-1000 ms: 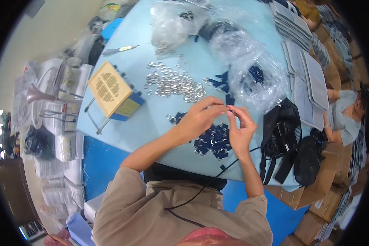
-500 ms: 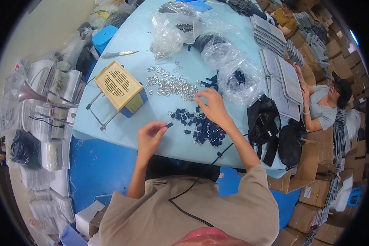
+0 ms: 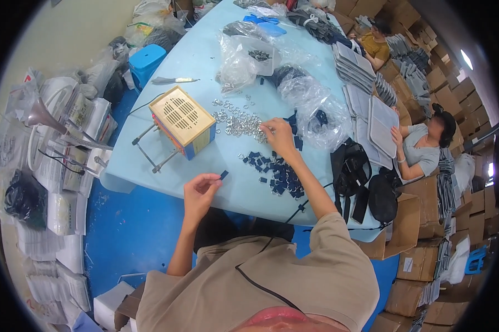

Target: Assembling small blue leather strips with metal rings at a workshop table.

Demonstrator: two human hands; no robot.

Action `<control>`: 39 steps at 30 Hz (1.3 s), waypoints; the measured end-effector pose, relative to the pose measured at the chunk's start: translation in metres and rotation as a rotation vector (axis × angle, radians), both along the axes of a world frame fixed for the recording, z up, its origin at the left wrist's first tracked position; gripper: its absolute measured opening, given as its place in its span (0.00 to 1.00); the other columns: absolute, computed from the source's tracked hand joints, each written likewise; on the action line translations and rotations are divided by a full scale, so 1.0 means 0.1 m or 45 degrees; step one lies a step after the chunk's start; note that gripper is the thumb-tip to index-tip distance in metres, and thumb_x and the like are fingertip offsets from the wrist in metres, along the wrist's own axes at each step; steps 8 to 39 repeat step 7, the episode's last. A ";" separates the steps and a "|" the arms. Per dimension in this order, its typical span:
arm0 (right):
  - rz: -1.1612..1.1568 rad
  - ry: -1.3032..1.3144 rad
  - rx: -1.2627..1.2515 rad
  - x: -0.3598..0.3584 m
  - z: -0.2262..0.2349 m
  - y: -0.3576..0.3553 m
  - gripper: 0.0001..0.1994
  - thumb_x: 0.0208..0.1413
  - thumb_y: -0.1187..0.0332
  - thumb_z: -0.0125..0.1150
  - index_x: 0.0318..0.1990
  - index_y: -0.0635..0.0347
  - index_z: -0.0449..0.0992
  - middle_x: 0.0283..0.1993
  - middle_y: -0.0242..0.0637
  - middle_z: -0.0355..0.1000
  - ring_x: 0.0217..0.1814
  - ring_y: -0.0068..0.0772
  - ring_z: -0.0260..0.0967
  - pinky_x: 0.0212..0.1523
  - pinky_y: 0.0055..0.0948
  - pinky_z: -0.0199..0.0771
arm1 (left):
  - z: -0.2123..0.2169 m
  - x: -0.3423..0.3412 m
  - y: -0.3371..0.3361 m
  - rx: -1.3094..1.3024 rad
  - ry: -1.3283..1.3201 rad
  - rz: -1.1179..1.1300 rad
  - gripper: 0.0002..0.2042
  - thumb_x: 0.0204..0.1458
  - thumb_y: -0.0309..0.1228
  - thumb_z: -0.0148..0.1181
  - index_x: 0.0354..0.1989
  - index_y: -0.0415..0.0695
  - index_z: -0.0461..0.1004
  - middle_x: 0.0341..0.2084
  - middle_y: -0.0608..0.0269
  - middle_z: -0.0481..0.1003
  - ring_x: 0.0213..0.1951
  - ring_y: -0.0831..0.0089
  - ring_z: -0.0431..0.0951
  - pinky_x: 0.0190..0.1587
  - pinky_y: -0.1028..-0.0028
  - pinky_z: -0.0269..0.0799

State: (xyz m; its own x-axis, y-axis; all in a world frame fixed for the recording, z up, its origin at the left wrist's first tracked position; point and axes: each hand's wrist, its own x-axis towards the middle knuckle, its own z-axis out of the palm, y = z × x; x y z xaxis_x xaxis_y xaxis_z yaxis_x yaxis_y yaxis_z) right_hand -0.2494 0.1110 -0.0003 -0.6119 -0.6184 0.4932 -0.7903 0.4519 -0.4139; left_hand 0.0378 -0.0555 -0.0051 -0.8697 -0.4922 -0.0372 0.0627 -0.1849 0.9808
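A short dark blue strip of webbing (image 3: 224, 175) sticks out from the fingertips of my left hand (image 3: 199, 193), which is closed on it above the table's near edge. My right hand (image 3: 280, 138) reaches to the right side of a pile of small silvery metal rings (image 3: 239, 123). Its thumb and forefinger pinch down at the pile, and what lies between them is too small to make out. Below that hand spreads a heap of dark blue webbing loops with metal rings on them (image 3: 283, 177). More dark blue strips (image 3: 297, 143) lie just beyond my right wrist.
On the light blue table (image 3: 166, 185) a wooden-topped box (image 3: 183, 113) with a metal stand sits left of the rings. Behind are a knife (image 3: 172, 81) and clear plastic bags (image 3: 316, 105). Black pouches (image 3: 350, 166) and stacked grey cases (image 3: 382, 124) lie right, near a co-worker (image 3: 427, 141).
The view has shifted a little. My left hand still holds the webbing strip, slightly tilted differently. My right fingers have closed in on the ring pile. The co-worker's hands have moved on the grey cases.
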 end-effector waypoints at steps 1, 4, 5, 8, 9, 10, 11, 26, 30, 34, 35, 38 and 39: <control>-0.040 -0.348 -0.152 0.05 0.03 0.01 0.07 0.57 0.71 0.70 0.40 0.63 0.86 0.39 0.40 0.82 0.40 0.35 0.79 0.45 0.34 0.79 | 0.02 -0.08 0.00 -0.038 0.008 -0.007 0.07 0.58 0.19 0.65 0.43 0.34 0.81 0.34 0.61 0.83 0.40 0.76 0.83 0.46 0.78 0.74; 0.058 -0.921 -0.522 0.25 0.13 0.04 0.08 0.60 0.72 0.69 0.42 0.68 0.85 0.41 0.43 0.84 0.40 0.30 0.82 0.46 0.28 0.82 | 0.15 -0.41 0.04 0.036 -0.006 -0.123 0.08 0.58 0.20 0.65 0.45 0.34 0.81 0.35 0.60 0.84 0.41 0.75 0.83 0.47 0.76 0.75; 0.187 -1.146 -0.734 0.37 0.19 0.03 0.09 0.61 0.73 0.68 0.44 0.71 0.84 0.41 0.45 0.84 0.41 0.28 0.83 0.47 0.26 0.83 | 0.19 -0.48 0.04 0.033 -0.013 -0.109 0.08 0.58 0.20 0.65 0.45 0.34 0.81 0.35 0.60 0.84 0.41 0.75 0.83 0.47 0.76 0.75; 0.293 -1.246 -0.793 0.51 0.24 0.10 0.11 0.62 0.74 0.67 0.48 0.72 0.83 0.43 0.45 0.83 0.47 0.36 0.83 0.52 0.29 0.83 | 0.29 -0.66 0.07 0.073 0.006 -0.203 0.12 0.60 0.24 0.65 0.50 0.35 0.81 0.38 0.56 0.84 0.40 0.74 0.84 0.47 0.76 0.76; 0.293 -1.246 -0.793 0.51 0.24 0.10 0.11 0.62 0.74 0.67 0.48 0.72 0.83 0.43 0.45 0.83 0.47 0.36 0.83 0.52 0.29 0.83 | 0.29 -0.66 0.07 0.073 0.006 -0.203 0.12 0.60 0.24 0.65 0.50 0.35 0.81 0.38 0.56 0.84 0.40 0.74 0.84 0.47 0.76 0.76; 0.293 -1.246 -0.793 0.51 0.24 0.10 0.11 0.62 0.74 0.67 0.48 0.72 0.83 0.43 0.45 0.83 0.47 0.36 0.83 0.52 0.29 0.83 | 0.29 -0.66 0.07 0.073 0.006 -0.203 0.12 0.60 0.24 0.65 0.50 0.35 0.81 0.38 0.56 0.84 0.40 0.74 0.84 0.47 0.76 0.76; 0.293 -1.246 -0.793 0.51 0.24 0.10 0.11 0.62 0.74 0.67 0.48 0.72 0.83 0.43 0.45 0.83 0.47 0.36 0.83 0.52 0.29 0.83 | 0.29 -0.66 0.07 0.073 0.006 -0.203 0.12 0.60 0.24 0.65 0.50 0.35 0.81 0.38 0.56 0.84 0.40 0.74 0.84 0.47 0.76 0.76; 0.293 -1.246 -0.793 0.51 0.24 0.10 0.11 0.62 0.74 0.67 0.48 0.72 0.83 0.43 0.45 0.83 0.47 0.36 0.83 0.52 0.29 0.83 | 0.29 -0.66 0.07 0.073 0.006 -0.203 0.12 0.60 0.24 0.65 0.50 0.35 0.81 0.38 0.56 0.84 0.40 0.74 0.84 0.47 0.76 0.76; 0.293 -1.246 -0.793 0.51 0.24 0.10 0.11 0.62 0.74 0.67 0.48 0.72 0.83 0.43 0.45 0.83 0.47 0.36 0.83 0.52 0.29 0.83 | 0.29 -0.66 0.07 0.073 0.006 -0.203 0.12 0.60 0.24 0.65 0.50 0.35 0.81 0.38 0.56 0.84 0.40 0.74 0.84 0.47 0.76 0.76; 0.293 -1.246 -0.793 0.51 0.24 0.10 0.11 0.62 0.74 0.67 0.48 0.72 0.83 0.43 0.45 0.83 0.47 0.36 0.83 0.52 0.29 0.83 | 0.29 -0.66 0.07 0.073 0.006 -0.203 0.12 0.60 0.24 0.65 0.50 0.35 0.81 0.38 0.56 0.84 0.40 0.74 0.84 0.47 0.76 0.76; 0.293 -1.246 -0.793 0.51 0.24 0.10 0.11 0.62 0.74 0.67 0.48 0.72 0.83 0.43 0.45 0.83 0.47 0.36 0.83 0.52 0.29 0.83 | 0.29 -0.66 0.07 0.073 0.006 -0.203 0.12 0.60 0.24 0.65 0.50 0.35 0.81 0.38 0.56 0.84 0.40 0.74 0.84 0.47 0.76 0.76; 0.293 -1.246 -0.793 0.51 0.24 0.10 0.11 0.62 0.74 0.67 0.48 0.72 0.83 0.43 0.45 0.83 0.47 0.36 0.83 0.52 0.29 0.83 | 0.29 -0.66 0.07 0.073 0.006 -0.203 0.12 0.60 0.24 0.65 0.50 0.35 0.81 0.38 0.56 0.84 0.40 0.74 0.84 0.47 0.76 0.76; 0.293 -1.246 -0.793 0.51 0.24 0.10 0.11 0.62 0.74 0.67 0.48 0.72 0.83 0.43 0.45 0.83 0.47 0.36 0.83 0.52 0.29 0.83 | 0.29 -0.66 0.07 0.073 0.006 -0.203 0.12 0.60 0.24 0.65 0.50 0.35 0.81 0.38 0.56 0.84 0.40 0.74 0.84 0.47 0.76 0.76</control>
